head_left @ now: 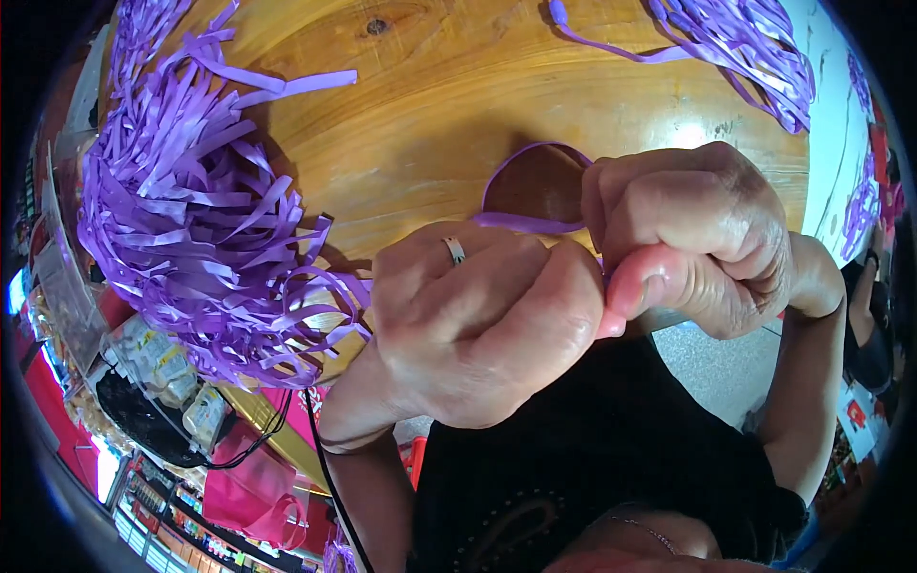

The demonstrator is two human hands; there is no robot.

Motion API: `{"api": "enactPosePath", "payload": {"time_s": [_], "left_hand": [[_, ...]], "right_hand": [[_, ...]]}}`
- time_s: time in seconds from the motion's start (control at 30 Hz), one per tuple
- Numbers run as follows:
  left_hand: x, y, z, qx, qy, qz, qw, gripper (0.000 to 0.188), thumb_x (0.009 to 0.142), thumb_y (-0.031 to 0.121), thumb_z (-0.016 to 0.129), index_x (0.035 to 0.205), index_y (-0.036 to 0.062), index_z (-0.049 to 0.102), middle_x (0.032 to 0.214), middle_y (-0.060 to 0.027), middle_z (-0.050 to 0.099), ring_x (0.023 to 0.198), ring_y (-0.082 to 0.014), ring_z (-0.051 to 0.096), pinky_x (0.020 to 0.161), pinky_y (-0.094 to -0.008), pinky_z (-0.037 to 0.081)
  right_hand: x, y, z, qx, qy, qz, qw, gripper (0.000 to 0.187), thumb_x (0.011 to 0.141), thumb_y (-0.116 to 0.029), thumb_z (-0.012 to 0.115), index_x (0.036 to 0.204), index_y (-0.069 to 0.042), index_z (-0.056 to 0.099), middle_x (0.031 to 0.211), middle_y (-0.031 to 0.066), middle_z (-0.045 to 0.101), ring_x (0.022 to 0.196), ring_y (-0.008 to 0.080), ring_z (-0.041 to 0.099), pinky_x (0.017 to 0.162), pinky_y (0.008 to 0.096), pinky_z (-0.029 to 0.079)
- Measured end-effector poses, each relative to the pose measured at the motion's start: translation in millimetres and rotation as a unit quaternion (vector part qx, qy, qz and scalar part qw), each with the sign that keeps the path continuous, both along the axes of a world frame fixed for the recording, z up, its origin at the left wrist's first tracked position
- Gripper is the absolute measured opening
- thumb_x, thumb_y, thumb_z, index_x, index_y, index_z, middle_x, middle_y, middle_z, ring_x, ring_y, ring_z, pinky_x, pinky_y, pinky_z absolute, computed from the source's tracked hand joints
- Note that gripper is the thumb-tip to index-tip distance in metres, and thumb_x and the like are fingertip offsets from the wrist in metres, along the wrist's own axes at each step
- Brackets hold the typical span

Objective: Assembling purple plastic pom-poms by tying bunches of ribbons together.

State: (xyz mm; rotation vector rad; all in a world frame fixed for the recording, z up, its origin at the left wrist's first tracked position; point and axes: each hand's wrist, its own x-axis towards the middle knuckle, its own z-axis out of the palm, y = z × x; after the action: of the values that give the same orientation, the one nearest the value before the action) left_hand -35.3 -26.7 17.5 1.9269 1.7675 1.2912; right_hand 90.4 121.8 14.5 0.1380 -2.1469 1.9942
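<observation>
My left hand (487, 329), with a ring on one finger, is closed in a fist with its back showing. Against it presses my right hand (702, 244), its fingers curled and thumb bent inward. A narrow purple ribbon (530, 225) loops out beyond the two hands over the table and runs in between them. Its ends are hidden by the fingers. To the left lies a big heap of purple ribbons (191, 220), some with curled loops near my left wrist.
A second bundle of purple ribbons (740, 43) lies at the far right of the wooden table (411, 124). Left of the table are a black bag (143, 411), clear packages and a pink bag (253, 487). A white surface (829, 124) adjoins on the right.
</observation>
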Motion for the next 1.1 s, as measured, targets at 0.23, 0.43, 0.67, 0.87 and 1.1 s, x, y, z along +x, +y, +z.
{"api": "enactPosePath", "payload": {"time_s": [0.23,0.43,0.67,0.87,1.1], "left_hand": [[0,5,-6,0.046,0.039,0.020,0.998,0.011,0.077,0.007,0.058,0.083,-0.0003,0.063,0.067,-0.0153,0.060,0.055,-0.0279,0.059,0.049,-0.0329,0.046],[-2,7,-20,-0.062,-0.202,0.001,0.977,0.005,0.084,0.003,0.056,0.082,-0.0018,0.055,0.067,-0.0095,0.057,0.056,-0.0180,0.059,0.052,-0.0266,0.048],[-1,5,-19,-0.098,-0.493,0.035,0.863,0.022,0.094,0.017,0.048,0.085,-0.0006,0.055,0.071,-0.0016,0.057,0.067,-0.0054,0.050,0.063,-0.0202,0.041],[-2,4,-18,-0.127,-0.442,0.052,0.886,0.022,0.093,0.017,0.049,0.082,-0.0009,0.056,0.067,-0.0007,0.054,0.063,-0.0055,0.046,0.057,-0.0209,0.038],[-5,2,-21,-0.111,-0.451,0.064,0.883,0.021,0.094,0.018,0.049,0.089,-0.0018,0.055,0.071,-0.0007,0.056,0.065,-0.0058,0.047,0.059,-0.0212,0.039]], "right_hand": [[-3,-5,1,-0.021,-0.045,-0.026,0.998,0.031,0.089,-0.023,0.053,0.067,-0.001,0.053,0.061,0.0075,0.052,0.053,0.0203,0.050,0.049,0.0284,0.038],[-15,6,12,-0.150,-0.298,0.001,0.943,0.047,0.091,-0.042,0.048,0.076,0.002,0.055,0.067,0.0042,0.055,0.061,0.0108,0.052,0.055,0.0267,0.039],[-10,11,8,-0.139,-0.259,-0.057,0.954,0.059,0.089,-0.055,0.040,0.078,0.000,0.059,0.073,0.0052,0.059,0.065,0.0095,0.055,0.059,0.0232,0.043],[-10,21,12,-0.134,-0.240,-0.016,0.961,0.022,0.089,-0.022,0.058,0.089,0.000,0.059,0.076,0.0017,0.057,0.070,0.0077,0.054,0.065,0.0184,0.043],[-3,15,3,-0.044,-0.110,-0.088,0.989,0.033,0.083,-0.015,0.064,0.111,0.000,0.056,0.088,0.0049,0.057,0.081,0.0108,0.056,0.072,0.0221,0.047]]}}
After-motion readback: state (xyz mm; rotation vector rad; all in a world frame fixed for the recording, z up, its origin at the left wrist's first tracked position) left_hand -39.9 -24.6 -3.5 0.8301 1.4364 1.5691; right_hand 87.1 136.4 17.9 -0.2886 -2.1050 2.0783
